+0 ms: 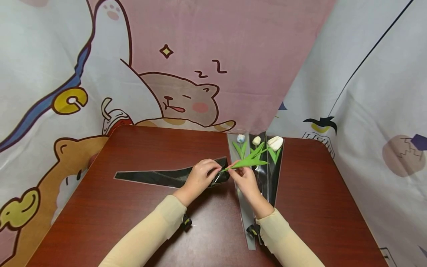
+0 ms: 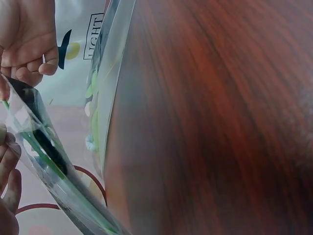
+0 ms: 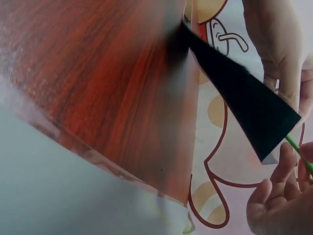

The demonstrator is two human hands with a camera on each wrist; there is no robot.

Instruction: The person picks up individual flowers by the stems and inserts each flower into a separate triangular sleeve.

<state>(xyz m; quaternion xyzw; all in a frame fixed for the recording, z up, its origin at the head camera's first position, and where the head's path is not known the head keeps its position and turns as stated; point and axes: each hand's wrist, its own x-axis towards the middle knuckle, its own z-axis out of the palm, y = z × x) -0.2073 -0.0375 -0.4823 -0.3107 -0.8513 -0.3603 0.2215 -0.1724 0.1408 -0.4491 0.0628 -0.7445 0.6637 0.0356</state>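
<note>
My right hand point(image 1: 245, 181) pinches the green stem of a white artificial tulip point(image 1: 275, 143), whose long leaves spread to the right. My left hand point(image 1: 202, 173) grips the wide mouth of a black flower sleeve point(image 1: 150, 178) with a clear front; the sleeve lies to the left and narrows to a point. In the left wrist view, the green stem point(image 2: 49, 164) runs down inside the clear film of that sleeve. From the right wrist view, the sleeve's black back point(image 3: 244, 103) shows, with the stem entering its mouth near my right fingers.
Right of centre, sleeves lie side by side on the brown table point(image 1: 317, 200): a grey one point(image 1: 245, 218) and black ones point(image 1: 276, 174). Among them show a pale blue tulip point(image 1: 241, 138) and a small cream tulip point(image 1: 256, 140). A cartoon-printed cloth point(image 1: 260, 66) hangs behind the table.
</note>
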